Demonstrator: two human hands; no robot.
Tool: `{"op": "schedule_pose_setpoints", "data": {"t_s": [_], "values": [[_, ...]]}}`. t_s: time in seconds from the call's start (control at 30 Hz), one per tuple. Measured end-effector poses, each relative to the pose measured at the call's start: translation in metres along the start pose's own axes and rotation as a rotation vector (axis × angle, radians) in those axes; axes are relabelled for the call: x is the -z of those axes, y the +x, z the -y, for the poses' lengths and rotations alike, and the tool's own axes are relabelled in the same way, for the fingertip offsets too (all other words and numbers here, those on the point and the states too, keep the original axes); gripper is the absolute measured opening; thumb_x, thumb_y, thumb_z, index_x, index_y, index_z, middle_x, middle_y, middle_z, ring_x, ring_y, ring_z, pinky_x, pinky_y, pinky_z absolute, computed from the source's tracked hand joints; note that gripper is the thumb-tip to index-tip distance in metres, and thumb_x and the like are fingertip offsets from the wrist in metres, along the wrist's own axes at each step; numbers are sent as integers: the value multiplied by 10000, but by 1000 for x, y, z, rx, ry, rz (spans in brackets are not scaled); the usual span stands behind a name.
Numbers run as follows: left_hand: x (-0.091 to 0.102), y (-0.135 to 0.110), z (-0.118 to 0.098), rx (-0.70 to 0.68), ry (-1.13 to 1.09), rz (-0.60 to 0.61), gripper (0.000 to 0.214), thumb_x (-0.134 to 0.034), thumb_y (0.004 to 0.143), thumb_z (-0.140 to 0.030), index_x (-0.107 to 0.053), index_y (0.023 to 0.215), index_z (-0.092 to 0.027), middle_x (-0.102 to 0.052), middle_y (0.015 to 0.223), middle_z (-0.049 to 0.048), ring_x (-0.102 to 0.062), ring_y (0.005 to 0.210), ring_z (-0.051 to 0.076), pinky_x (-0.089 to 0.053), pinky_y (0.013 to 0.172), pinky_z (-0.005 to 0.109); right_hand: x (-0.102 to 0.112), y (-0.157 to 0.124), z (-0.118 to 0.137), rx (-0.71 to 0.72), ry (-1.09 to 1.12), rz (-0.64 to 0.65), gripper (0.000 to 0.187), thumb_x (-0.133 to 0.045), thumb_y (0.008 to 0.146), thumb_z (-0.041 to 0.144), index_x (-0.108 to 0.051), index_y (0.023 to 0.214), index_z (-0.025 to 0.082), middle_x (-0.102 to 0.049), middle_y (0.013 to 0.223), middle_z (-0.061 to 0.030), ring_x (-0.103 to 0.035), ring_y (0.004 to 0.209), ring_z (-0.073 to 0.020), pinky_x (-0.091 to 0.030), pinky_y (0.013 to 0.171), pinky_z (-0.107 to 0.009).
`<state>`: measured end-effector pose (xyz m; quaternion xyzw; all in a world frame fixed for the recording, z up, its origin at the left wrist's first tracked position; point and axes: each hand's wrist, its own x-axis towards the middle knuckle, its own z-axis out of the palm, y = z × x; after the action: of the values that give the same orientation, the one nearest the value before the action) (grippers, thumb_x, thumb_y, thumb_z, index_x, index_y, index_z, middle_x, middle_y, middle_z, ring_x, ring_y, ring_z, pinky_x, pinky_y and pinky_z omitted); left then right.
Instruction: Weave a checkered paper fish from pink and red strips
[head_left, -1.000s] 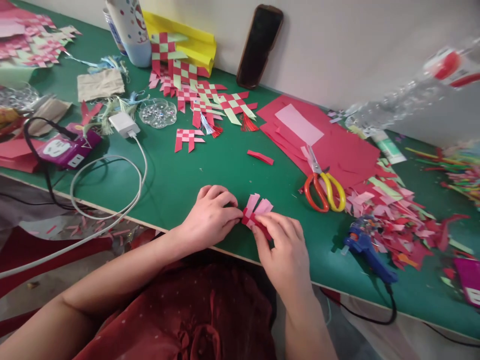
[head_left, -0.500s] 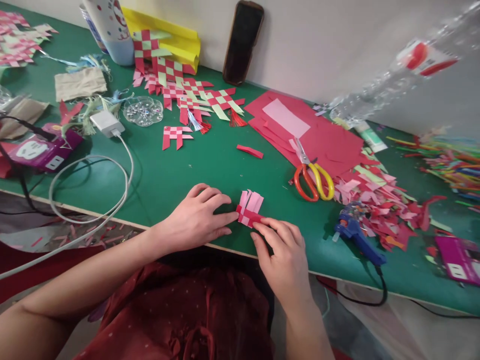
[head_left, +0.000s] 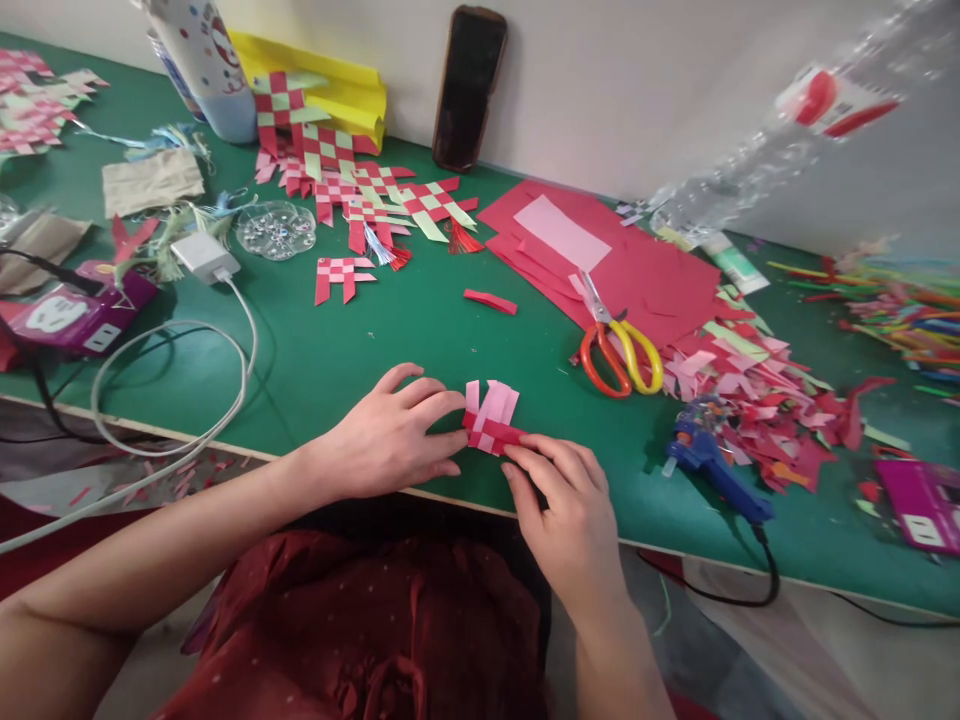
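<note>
A small piece of woven paper strips [head_left: 496, 408], pink crossed with red, lies on the green table near its front edge. Its pink strips point away from me, with the leftmost one apart from the others. My left hand [head_left: 397, 435] is open at the piece's left side, fingers spread and fingertips touching its left edge. At the right end of the red strip, my right hand [head_left: 562, 490] is closed, holding the strip between thumb and fingers. A loose red paper strip [head_left: 490, 301] lies farther back.
Scissors [head_left: 616, 350] rest beside red paper sheets [head_left: 637, 290]. A blue glue gun [head_left: 712, 465] lies right, by paper scraps [head_left: 772, 400]. Woven paper fish [head_left: 435, 205], a bead tray [head_left: 276, 230] and a white cable [head_left: 244, 370] are left. A phone [head_left: 470, 88] leans on the wall.
The leftmost pink strip has swung left, opening a gap from the other strips. My left fingers have shifted slightly at the left edge; my right hand keeps its grip. The view has shifted slightly.
</note>
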<state>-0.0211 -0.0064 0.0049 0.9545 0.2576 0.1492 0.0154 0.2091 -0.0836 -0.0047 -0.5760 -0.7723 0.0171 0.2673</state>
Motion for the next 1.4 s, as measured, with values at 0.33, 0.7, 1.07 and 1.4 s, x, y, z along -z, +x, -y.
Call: {"op": "schedule_pose_setpoints", "data": {"t_s": [0.33, 0.7, 1.07, 1.4], "values": [[0, -5, 9, -36, -113, 72, 367, -583, 928, -418, -601, 1268, -283, -576, 1332, 64, -482, 1243, 278, -330, 1095, 500, 5, 6, -17, 8, -138, -28, 112, -618, 908, 247, -718, 957, 245, -710, 1011, -44, -562, 983, -229, -425, 837, -395], [-4, -6, 12, -34, -174, 81, 365, -561, 940, -425, -596, 1269, -270, -606, 1330, 46, -483, 1272, 281, -291, 1112, 517, -5, 24, 9, 5, -121, 20, 76, -643, 887, 291, -700, 914, 249, -707, 1020, -33, -546, 1018, -235, -375, 876, -406], [-5, -7, 13, -33, -171, 56, 325, -546, 947, -421, -615, 1225, -266, -591, 1349, 48, -453, 1296, 290, -257, 1126, 521, -3, 23, 6, 53, -102, 80, 171, -618, 902, 307, -709, 1041, 266, -674, 1174, -56, -528, 1111, -270, -370, 941, -458], [-6, -7, 13, -18, -195, 45, 329, -592, 923, -398, -618, 1229, -278, -607, 1308, 53, -454, 1292, 297, -287, 1110, 524, -3, 15, -9, 135, -126, 131, 225, -597, 923, 326, -716, 1110, 293, -665, 1247, -55, -516, 1173, -301, -345, 962, -501]]}}
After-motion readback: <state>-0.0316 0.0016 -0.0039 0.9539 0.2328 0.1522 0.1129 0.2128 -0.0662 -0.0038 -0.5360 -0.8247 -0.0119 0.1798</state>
